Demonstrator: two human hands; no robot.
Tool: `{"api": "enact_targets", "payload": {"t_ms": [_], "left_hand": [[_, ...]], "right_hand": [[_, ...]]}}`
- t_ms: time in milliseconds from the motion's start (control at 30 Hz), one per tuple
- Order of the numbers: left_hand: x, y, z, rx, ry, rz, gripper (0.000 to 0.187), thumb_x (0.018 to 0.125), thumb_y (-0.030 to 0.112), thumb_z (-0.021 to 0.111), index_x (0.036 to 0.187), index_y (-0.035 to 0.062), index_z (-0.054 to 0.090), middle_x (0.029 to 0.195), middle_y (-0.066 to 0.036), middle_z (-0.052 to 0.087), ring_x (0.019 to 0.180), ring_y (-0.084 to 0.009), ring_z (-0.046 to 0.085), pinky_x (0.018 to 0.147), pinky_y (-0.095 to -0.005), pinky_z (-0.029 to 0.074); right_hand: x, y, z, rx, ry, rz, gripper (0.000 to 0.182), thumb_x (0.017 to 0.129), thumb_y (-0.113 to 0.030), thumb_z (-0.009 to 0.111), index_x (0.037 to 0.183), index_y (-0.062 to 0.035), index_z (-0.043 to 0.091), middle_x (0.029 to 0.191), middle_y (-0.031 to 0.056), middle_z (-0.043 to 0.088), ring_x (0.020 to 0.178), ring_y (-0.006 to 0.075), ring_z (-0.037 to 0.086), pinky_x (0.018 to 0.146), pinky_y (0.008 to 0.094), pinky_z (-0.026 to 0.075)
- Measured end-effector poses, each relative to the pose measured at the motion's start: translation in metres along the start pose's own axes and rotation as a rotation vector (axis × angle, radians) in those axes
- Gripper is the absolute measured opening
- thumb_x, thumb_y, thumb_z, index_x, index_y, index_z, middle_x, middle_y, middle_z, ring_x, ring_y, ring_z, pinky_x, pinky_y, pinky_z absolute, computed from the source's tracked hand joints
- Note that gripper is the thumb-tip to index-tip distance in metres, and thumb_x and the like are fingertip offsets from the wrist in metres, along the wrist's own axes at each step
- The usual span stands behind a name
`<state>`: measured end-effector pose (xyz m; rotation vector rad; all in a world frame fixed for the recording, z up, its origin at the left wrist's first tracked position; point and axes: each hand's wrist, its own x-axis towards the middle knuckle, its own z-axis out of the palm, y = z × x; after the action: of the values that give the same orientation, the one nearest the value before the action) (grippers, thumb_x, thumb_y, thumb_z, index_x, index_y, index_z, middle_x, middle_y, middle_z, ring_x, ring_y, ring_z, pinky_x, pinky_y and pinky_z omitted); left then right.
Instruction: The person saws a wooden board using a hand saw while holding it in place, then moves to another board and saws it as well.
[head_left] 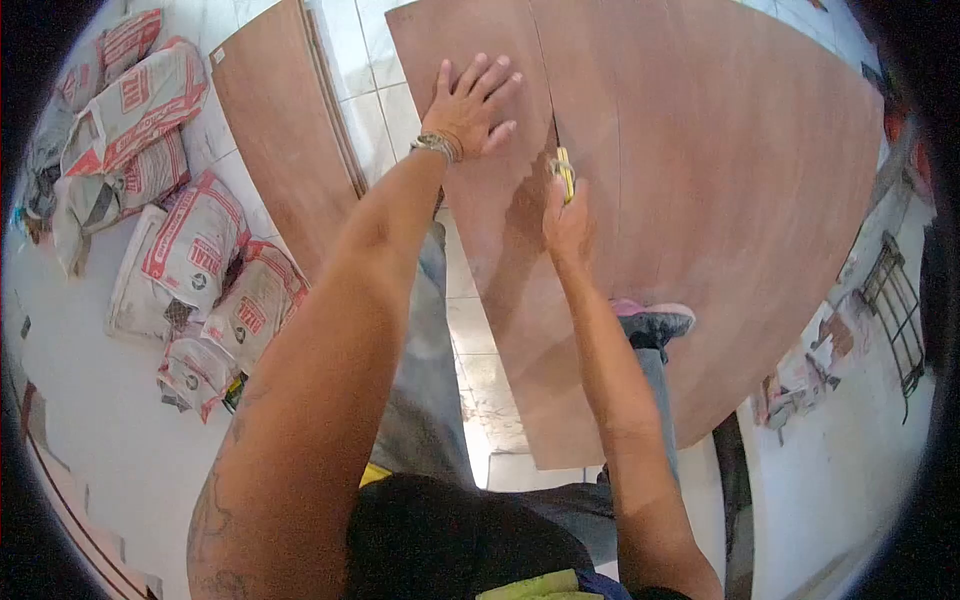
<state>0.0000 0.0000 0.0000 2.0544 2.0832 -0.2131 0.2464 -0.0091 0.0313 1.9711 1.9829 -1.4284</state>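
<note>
The brown panel (740,180) lay flat over the tiled floor (485,385), in front of the person and extending toward the right side of the view. A thin dark line ran along the panel from its far edge to the tip of the yellow cutter (565,172). The right hand (571,225) held the cutter; its grip was closed around the handle, with the tip directed away from the body. The left hand (471,108) was placed palm down on the panel, left of the line; its grip was wide, fingers spread, holding nothing. Bracelets (437,146) encircled the left wrist. A shoe (655,324) rested on the panel, to the right of the right forearm. A narrower board (285,130) lay to the left, separated from the panel by a strip of floor. Printed bags (197,245) were located beyond that board, at the far left.
</note>
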Motion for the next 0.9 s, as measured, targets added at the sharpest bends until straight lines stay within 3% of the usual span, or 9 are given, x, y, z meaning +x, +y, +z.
{"api": "enact_targets", "payload": {"t_ms": [67,100,167,267,467,600,667,800,900], "left_hand": [[-0.014,0.015,0.0,-0.049,-0.005,-0.007,0.072,0.098,0.058,0.047,0.161,0.0306,0.027,0.17,-0.001,0.017,0.156,-0.0291,0.014,0.122,-0.0678,0.008],[-0.012,0.041,0.005,-0.182,-0.048,0.022,0.072,0.097,0.057,0.048,0.16,0.0302,0.027,0.169,-0.001,0.018,0.156,-0.0288,0.015,0.121,-0.0678,0.009],[-0.009,0.045,0.005,-0.193,-0.025,0.033,0.073,0.096,0.056,0.05,0.16,0.0294,0.028,0.169,-0.001,0.02,0.155,-0.0281,0.018,0.121,-0.0678,0.011],[-0.012,0.04,0.01,-0.245,0.041,0.034,0.072,0.096,0.056,0.051,0.16,0.0292,0.029,0.169,0.0,0.021,0.155,-0.0278,0.019,0.12,-0.0679,0.012],[-0.01,0.044,0.016,-0.205,0.07,0.027,0.072,0.095,0.054,0.053,0.159,0.0304,0.031,0.168,0.002,0.022,0.154,-0.0255,0.021,0.122,-0.0652,0.014],[-0.008,0.042,0.03,-0.233,0.139,0.03,0.072,0.095,0.053,0.052,0.16,0.0324,0.028,0.169,0.005,0.018,0.155,-0.0225,0.018,0.122,-0.0651,0.012],[-0.009,0.046,0.024,-0.221,0.166,0.034,0.069,0.095,0.052,0.054,0.158,0.0315,0.033,0.167,0.003,0.024,0.154,-0.0257,0.021,0.122,-0.0637,0.013],[-0.007,0.044,0.022,-0.219,0.229,0.043,0.068,0.095,0.052,0.055,0.156,0.0292,0.036,0.166,-0.001,0.028,0.154,-0.0282,0.023,0.122,-0.0626,0.012],[0.0,0.048,0.027,-0.362,0.452,-0.197,0.07,0.096,0.054,0.053,0.157,0.0251,0.035,0.165,-0.006,0.029,0.154,-0.0305,0.023,0.121,-0.0633,0.012]], "right_hand": [[-0.011,0.025,0.007,0.041,0.067,-0.038,0.044,0.102,-0.046,0.051,0.111,-0.0031,0.053,0.092,0.0335,0.066,0.088,0.0558,0.063,0.076,0.0614,0.047],[-0.03,0.024,-0.027,-0.076,0.039,0.084,0.044,0.102,-0.046,0.05,0.11,-0.0025,0.054,0.092,0.0337,0.066,0.088,0.0557,0.063,0.076,0.0612,0.047],[-0.031,0.016,-0.036,-0.112,0.016,0.133,0.045,0.103,-0.046,0.049,0.107,-0.0013,0.054,0.092,0.034,0.066,0.089,0.0556,0.063,0.077,0.0608,0.047],[-0.028,0.03,-0.026,-0.13,0.041,0.045,0.048,0.104,-0.047,0.047,0.11,-0.0001,0.055,0.095,0.0344,0.066,0.092,0.0558,0.063,0.078,0.06,0.048],[-0.046,-0.008,-0.083,-0.017,-0.053,0.014,0.047,0.106,-0.042,0.044,0.121,0.0016,0.054,0.103,0.0369,0.065,0.1,0.0556,0.061,0.083,0.0595,0.048],[-0.119,-0.045,-0.137,-0.143,-0.127,0.13,0.047,0.106,-0.039,0.043,0.126,0.0024,0.053,0.113,0.0384,0.061,0.11,0.054,0.058,0.091,0.058,0.046],[-0.134,-0.06,-0.15,-0.209,-0.218,0.239,0.047,0.106,-0.039,0.043,0.127,0.0027,0.053,0.116,0.0383,0.061,0.114,0.0535,0.057,0.093,0.0574,0.045],[-0.071,-0.04,-0.104,-0.127,-0.1,0.119,0.053,0.107,-0.045,0.039,0.119,0.0035,0.056,0.11,0.0358,0.061,0.106,0.0527,0.058,0.089,0.0546,0.044],[-0.021,-0.019,-0.074,-0.045,-0.073,0.013,0.052,0.107,-0.045,0.039,0.118,0.0024,0.057,0.11,0.0356,0.062,0.104,0.0538,0.058,0.088,0.0553,0.044]]}}
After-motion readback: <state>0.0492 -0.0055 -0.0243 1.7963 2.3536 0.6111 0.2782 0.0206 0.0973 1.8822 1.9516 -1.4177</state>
